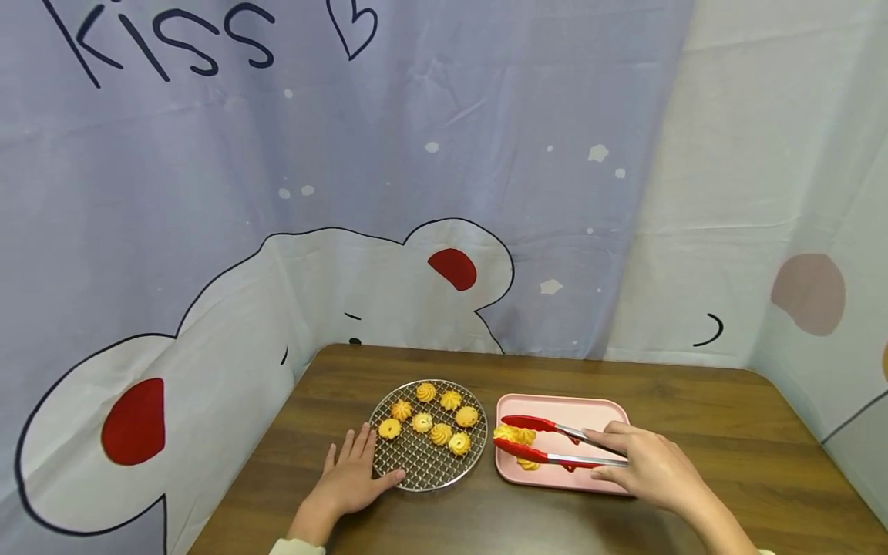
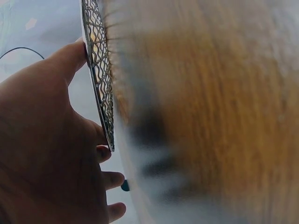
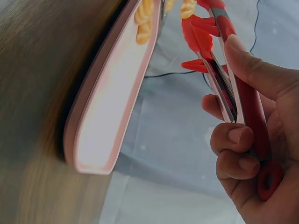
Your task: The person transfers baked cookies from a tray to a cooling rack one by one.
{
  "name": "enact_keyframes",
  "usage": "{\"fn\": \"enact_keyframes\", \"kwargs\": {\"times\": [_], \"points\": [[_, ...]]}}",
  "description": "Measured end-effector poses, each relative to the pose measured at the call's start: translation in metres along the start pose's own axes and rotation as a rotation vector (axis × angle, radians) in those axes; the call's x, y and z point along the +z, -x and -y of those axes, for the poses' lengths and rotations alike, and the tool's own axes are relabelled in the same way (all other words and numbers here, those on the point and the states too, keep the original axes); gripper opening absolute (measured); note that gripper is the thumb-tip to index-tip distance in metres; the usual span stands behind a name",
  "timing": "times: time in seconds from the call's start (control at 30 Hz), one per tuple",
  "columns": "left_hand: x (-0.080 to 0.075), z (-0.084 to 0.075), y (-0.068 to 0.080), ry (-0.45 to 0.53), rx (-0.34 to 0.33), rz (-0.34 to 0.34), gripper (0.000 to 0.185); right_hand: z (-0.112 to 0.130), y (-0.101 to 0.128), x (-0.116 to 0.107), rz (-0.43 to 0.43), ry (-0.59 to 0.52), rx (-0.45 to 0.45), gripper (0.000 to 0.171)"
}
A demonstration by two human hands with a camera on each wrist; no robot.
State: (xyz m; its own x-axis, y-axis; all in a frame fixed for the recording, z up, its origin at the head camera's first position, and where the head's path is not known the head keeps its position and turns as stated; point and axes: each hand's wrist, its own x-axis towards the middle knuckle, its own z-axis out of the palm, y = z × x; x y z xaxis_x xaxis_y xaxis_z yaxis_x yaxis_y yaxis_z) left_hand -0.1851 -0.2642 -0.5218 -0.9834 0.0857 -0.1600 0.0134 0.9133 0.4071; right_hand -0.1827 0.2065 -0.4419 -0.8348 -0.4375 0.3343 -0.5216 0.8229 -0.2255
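My left hand (image 1: 350,479) lies with straight, spread fingers at the near left rim of a round wire cooling rack (image 1: 412,466); thumb and index finger touch its edge. Several golden piped cookies (image 1: 441,434) sit on the rack. On the right, my right hand (image 1: 645,462) grips red-tipped metal tongs (image 1: 576,460) by their arms. Between the tong heads is a cookie (image 3: 188,8), held above the left end of a pink tray (image 1: 565,479). More cookies (image 3: 145,21) lie in that end of the tray, partly hidden by the tongs in the head view.
Rack and tray stand side by side on a brown wooden table (image 1: 708,432), a narrow gap between them. Behind the table's back edge hangs a printed curtain (image 1: 444,177) with cartoon bear shapes, which continues along both sides.
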Motion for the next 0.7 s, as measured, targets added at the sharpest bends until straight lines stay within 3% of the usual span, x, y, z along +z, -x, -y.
{"fn": "enact_keyframes", "kwargs": {"times": [0.47,0.7], "points": [[0.000,0.002,0.001,-0.006,0.010,-0.010,0.104,0.020,-0.022,0.016,-0.007,-0.043,-0.078,0.050],[0.003,0.004,0.000,-0.013,0.010,-0.009,0.105,0.030,-0.032,0.028,-0.047,-0.077,-0.158,0.052]]}}
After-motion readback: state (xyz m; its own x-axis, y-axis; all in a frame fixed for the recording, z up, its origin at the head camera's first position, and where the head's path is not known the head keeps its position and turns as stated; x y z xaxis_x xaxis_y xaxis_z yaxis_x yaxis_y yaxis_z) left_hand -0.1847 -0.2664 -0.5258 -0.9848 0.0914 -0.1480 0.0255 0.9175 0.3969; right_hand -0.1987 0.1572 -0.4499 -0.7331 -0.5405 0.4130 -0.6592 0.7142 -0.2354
